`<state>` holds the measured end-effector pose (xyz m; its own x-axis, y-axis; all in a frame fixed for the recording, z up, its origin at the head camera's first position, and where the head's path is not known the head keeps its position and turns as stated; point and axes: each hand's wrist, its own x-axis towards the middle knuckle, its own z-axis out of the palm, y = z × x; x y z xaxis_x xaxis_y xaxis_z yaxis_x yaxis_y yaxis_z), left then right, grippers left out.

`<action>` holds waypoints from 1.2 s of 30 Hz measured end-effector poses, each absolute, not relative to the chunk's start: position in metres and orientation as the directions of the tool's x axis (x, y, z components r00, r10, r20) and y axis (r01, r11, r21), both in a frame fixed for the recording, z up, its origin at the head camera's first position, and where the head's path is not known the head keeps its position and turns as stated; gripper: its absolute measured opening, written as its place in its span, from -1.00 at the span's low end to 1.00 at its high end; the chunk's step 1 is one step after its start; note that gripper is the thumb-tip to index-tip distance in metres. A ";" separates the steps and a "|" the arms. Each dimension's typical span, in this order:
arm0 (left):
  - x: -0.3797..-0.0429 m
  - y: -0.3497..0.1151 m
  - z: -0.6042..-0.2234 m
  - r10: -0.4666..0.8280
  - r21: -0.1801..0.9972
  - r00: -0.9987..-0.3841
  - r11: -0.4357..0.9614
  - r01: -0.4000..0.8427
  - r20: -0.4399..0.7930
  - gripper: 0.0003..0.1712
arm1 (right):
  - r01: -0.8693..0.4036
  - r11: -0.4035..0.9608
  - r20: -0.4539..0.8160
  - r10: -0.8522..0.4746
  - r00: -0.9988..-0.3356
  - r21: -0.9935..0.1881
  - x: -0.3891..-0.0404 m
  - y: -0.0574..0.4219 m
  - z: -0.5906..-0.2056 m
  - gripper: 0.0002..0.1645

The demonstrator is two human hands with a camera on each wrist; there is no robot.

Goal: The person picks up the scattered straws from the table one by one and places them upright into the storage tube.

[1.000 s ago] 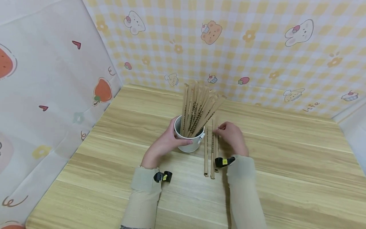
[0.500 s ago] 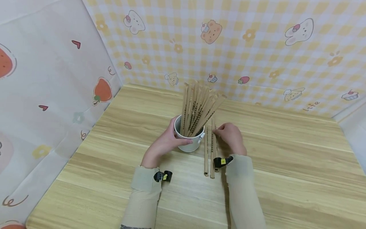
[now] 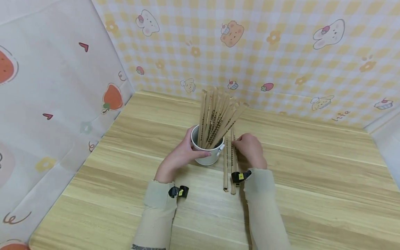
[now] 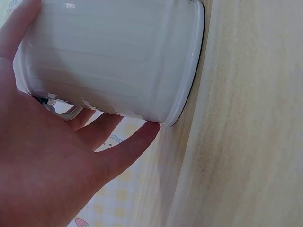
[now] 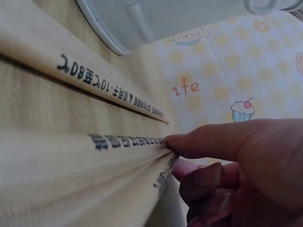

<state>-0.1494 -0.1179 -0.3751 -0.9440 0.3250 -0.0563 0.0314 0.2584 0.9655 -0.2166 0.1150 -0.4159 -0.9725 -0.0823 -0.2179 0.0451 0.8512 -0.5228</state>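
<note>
A small white bucket point(image 3: 206, 161) stands upright on the table, holding a fanned bundle of paper-wrapped straws point(image 3: 215, 121). My left hand point(image 3: 179, 155) grips its side, thumb near the rim and fingers around the far side; the left wrist view shows the bucket wall point(image 4: 109, 56) against the hand. To the right of the bucket, three wrapped straws lie on the table. One straw point(image 3: 226, 166) lies apart, nearest the bucket. My right hand point(image 3: 251, 149) pinches the other two straws point(image 5: 109, 161), which lie side by side, between thumb and fingers; the fingertips are partly hidden behind them.
The wood-grain table point(image 3: 312, 187) extends on both sides. A yellow checked cloth point(image 3: 275, 62) hangs along its back edge, and a white printed cloth point(image 3: 68, 86) on the left. Each wrist carries a small black camera point(image 3: 239, 177).
My right hand has shifted slightly left, bringing the rightmost straw up against the middle one. My left hand stays on the bucket, which has not visibly moved.
</note>
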 end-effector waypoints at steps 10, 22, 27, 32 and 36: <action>-0.149 -0.117 -0.373 0.310 0.959 -0.948 0.282 0.018 -0.073 0.13 | 0.065 0.838 -0.285 -0.111 -0.952 -0.542 -0.219 0.118 -0.414 -0.54; -0.148 -0.117 -0.373 0.315 0.966 -0.947 0.258 0.027 -0.058 0.12 | 0.072 0.779 -0.234 -0.097 -0.967 -0.622 -0.216 0.137 -0.393 -0.64; -0.148 -0.117 -0.373 0.314 0.964 -0.947 0.264 0.024 -0.062 0.11 | 0.061 0.687 -0.118 -0.037 -0.992 -0.724 -0.209 0.144 -0.367 -0.58; -0.148 -0.117 -0.373 0.318 0.966 -0.946 0.256 0.028 -0.057 0.10 | 0.008 0.589 0.034 0.061 -0.998 -0.808 -0.198 0.146 -0.341 -0.55; -0.148 -0.116 -0.373 0.318 0.965 -0.946 0.259 0.028 -0.058 0.11 | -0.074 0.454 0.152 0.139 -0.978 -0.888 -0.188 0.144 -0.323 -0.60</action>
